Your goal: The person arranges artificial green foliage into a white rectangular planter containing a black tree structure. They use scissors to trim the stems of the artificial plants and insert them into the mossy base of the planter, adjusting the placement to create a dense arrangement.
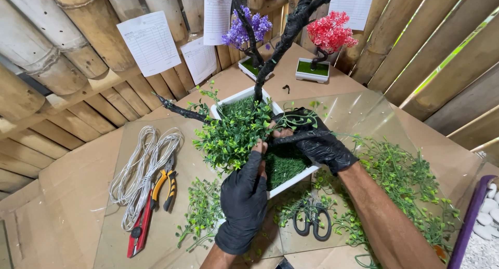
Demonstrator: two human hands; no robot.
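Nearest the person, black scissors (pixel 312 220) lie flat on the cardboard-covered table (pixel 73 186) under the right forearm, handles toward the near edge, where either hand could pick them up. Loose green plastic sprigs (pixel 200 209) are scattered beside them, and a larger heap of green sprigs (pixel 410 180) spreads toward the table's right edge, seemingly stock to draw from.

The left hand (pixel 244 199), in a black glove, reaches up the middle with fingers half curled, the fingertips pinching into the leafy cluster (pixel 231 134) on the artificial tree; whether it grips a single stem cannot be told. The right hand (pixel 312 136), also gloved, is closed around a dark branch (pixel 291 138) with a thin green sprig looped over its knuckles, holding the branch steady for the other hand to work on. The tree stands in a white rectangular pot (pixel 293 179) at the table's centre, its black trunk (pixel 283 40) rising out of view.

Toward the left edge lie a coil of pale wire (pixel 140 165), orange-handled pliers (pixel 165 183) on top of it, and a red utility knife (pixel 139 230) (all parked clear of the pot).

At the far edge, against the bamboo wall (pixel 62 51), stand a purple miniature tree (pixel 247 30) and a red miniature tree (pixel 327 32), each in its own white pot.
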